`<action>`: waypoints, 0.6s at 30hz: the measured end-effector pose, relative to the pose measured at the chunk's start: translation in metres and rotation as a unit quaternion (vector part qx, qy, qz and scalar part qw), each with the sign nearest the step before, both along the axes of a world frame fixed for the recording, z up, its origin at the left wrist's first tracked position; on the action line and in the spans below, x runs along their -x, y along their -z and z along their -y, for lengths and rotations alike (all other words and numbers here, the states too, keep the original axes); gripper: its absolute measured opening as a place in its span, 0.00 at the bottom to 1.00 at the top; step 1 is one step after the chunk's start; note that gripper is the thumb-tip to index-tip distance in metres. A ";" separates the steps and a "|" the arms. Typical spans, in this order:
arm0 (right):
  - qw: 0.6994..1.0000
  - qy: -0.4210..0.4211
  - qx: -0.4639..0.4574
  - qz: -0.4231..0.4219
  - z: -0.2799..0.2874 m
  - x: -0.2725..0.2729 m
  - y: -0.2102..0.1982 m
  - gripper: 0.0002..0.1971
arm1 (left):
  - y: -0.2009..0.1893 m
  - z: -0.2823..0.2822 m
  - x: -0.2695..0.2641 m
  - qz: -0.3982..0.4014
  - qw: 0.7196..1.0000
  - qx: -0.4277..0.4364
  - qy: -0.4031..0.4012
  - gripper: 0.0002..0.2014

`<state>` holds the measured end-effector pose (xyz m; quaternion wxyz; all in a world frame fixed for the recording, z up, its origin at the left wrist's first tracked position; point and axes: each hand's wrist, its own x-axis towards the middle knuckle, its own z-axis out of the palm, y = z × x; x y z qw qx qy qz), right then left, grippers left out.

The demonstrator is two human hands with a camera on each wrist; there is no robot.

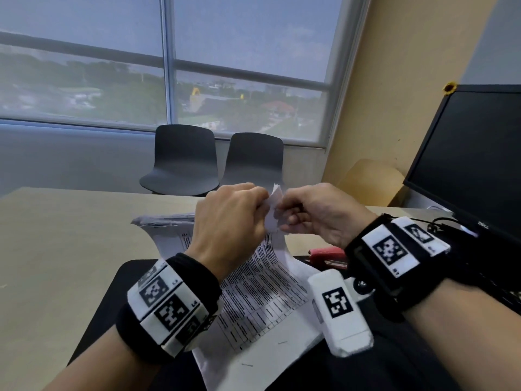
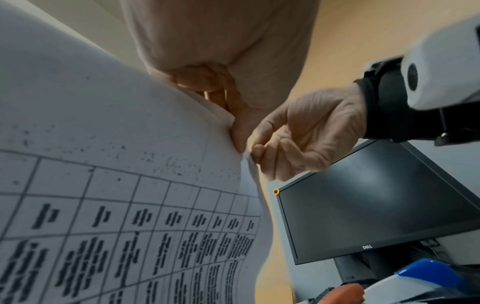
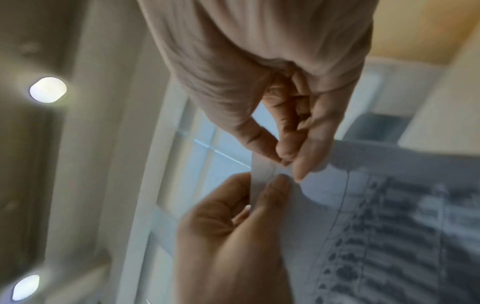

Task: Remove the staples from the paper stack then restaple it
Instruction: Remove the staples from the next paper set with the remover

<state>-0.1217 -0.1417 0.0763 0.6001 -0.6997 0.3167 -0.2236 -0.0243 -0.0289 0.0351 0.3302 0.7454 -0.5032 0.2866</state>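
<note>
We list: paper stack (image 1: 262, 289), white, printed with black gridded tables; stapler (image 1: 328, 256), red; table (image 1: 70, 235), pale beige; mat (image 1: 112, 300) beneath, black; two chairs (image 1: 180, 162), dark grey; monitor (image 1: 473, 153), black; wall (image 1: 394, 80), yellow.

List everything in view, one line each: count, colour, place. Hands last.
paper stack: one, white with black printed tables, its corner lifted off the desk between both hands
stapler: one, red, on the desk under the right wrist
loose staples: two seen, dark, on the near sheet
desk: one, beige
monitor: one, black, at the right
chairs: two, dark grey, beyond the desk
left hand: pinches the paper corner
right hand: pinches the same corner
</note>
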 end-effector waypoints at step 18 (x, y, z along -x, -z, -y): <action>0.750 -0.104 0.590 -0.281 0.074 0.046 0.030 0.05 | -0.009 -0.006 -0.037 -0.239 0.971 0.009 0.009 0.09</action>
